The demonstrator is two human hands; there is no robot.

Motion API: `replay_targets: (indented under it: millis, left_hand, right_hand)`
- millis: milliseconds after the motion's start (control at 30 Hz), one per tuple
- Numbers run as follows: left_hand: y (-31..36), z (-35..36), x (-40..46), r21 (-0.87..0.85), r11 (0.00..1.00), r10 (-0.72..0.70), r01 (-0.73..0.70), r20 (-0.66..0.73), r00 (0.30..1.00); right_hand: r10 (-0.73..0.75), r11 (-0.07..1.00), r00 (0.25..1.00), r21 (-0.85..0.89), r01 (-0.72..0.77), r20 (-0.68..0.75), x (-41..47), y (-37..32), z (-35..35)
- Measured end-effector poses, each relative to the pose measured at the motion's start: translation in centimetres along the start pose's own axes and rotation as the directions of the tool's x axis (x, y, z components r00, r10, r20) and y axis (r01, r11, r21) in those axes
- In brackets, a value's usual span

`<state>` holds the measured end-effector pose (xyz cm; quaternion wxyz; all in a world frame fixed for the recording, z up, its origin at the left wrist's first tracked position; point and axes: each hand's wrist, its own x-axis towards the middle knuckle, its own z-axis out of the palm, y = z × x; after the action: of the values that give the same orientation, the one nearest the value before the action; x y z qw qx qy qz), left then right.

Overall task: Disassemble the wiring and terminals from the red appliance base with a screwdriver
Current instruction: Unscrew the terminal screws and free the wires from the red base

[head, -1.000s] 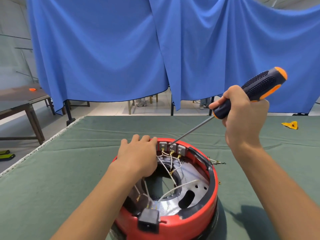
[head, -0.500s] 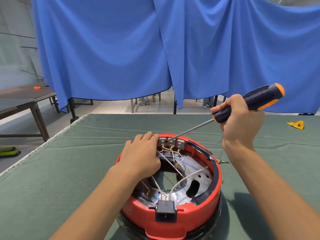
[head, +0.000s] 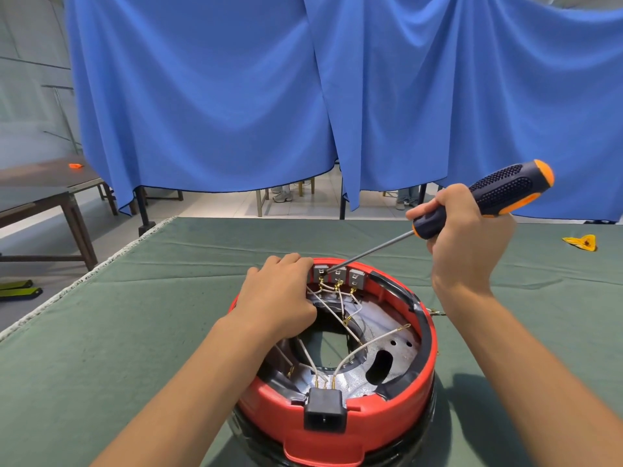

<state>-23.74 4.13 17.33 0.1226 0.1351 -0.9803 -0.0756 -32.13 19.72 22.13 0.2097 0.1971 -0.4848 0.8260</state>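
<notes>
The round red plastic appliance base [head: 387,404] sits open-side up on the green cloth-covered surface [head: 118,332], near the person. Along its far inner wall stand three small grey metal terminal blocks [head: 338,275] side by side, with thin white wires [head: 362,347] running from them down across the silvery plate toward the black plug socket [head: 324,411] on the near rim.

The right hand [head: 467,237] is wrapped around the black-and-orange handled screwdriver [head: 485,200], up and to the right of the base. The tool's long axis slants down and leftward, and its tip meets the terminals at about the gap between the left and middle blocks; whether it is seated in a screw head cannot be told.

The left hand [head: 279,298] rests on the far-left rim, fingers curled over the edge just beside the left block, apparently steadying the base. It is the nearer hand to the terminals.
</notes>
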Motion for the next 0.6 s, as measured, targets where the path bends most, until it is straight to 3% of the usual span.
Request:
replay_targets:
  millis: [200, 600]
  left_hand:
    - [0.2, -0.4, -0.1, -0.054, 0.998, -0.029, 0.030, 0.023, 0.999]
    - [0.2, -0.5, -0.1, -0.114, 0.993, -0.015, 0.016, 0.008, 1.000]
  right_hand:
    - [-0.088, 0.995, 0.992, -0.048, 0.093, 0.092, -0.3, -0.5, 1.5]
    - [-0.053, 0.996, 0.998, -0.068, 0.055, 0.041, 3.5, 0.6, 3.1]
